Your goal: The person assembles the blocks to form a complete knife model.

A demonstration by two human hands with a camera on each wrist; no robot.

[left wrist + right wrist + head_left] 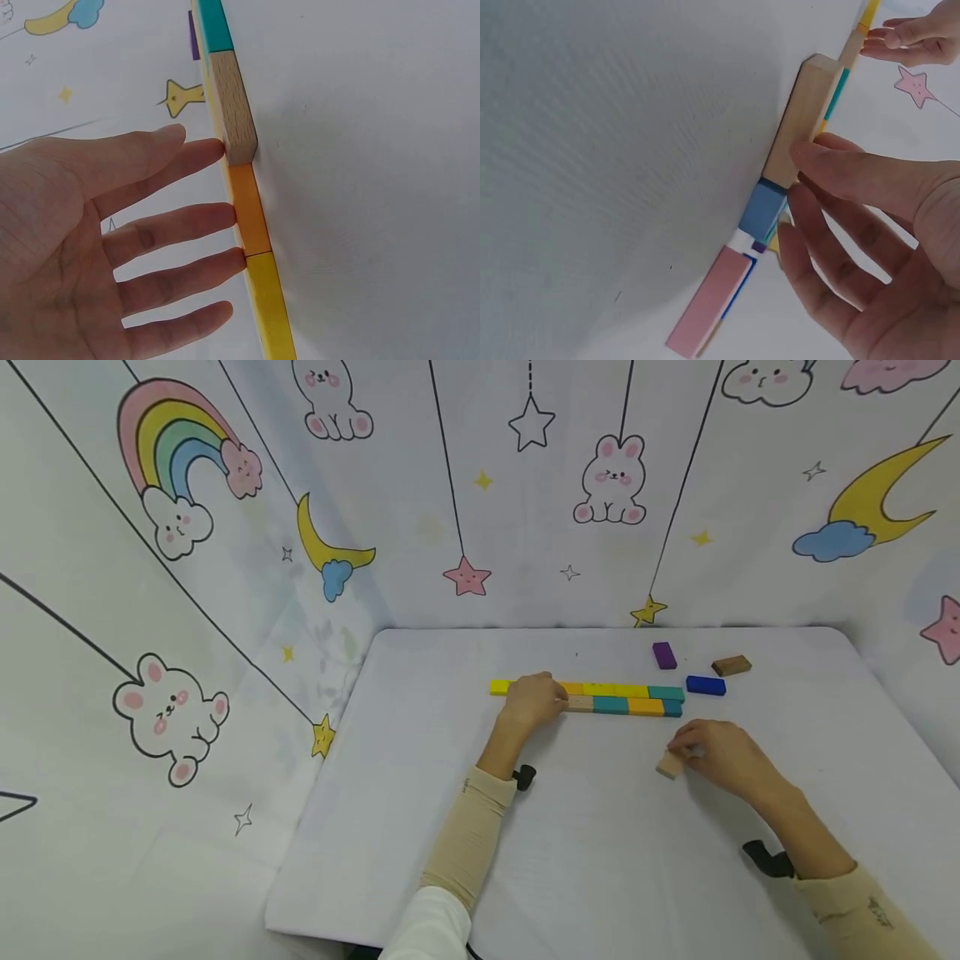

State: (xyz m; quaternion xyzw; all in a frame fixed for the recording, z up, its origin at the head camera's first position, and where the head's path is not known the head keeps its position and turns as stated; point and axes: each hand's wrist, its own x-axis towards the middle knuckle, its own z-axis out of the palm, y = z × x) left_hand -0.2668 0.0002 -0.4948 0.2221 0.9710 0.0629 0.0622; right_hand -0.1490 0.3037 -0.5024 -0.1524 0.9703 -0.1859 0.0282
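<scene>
Over the left part of the row [615,690], the left grip [531,700] is spread, its fingertips touching the row. In front of the row's right end, the tan block [669,767] lies between thumb and fingertips of the right grip [729,756], which pinches it toward one end; the rest juts out to the near left. Apparently wood, it should be light, stiff, tough and hardly slippery, best held by its long sides near the middle.

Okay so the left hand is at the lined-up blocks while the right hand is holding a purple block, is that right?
Not quite: the right hand holds a plain wood-coloured block, not a purple one, as the head view shows. The left hand is indeed at the lined-up blocks.
</scene>
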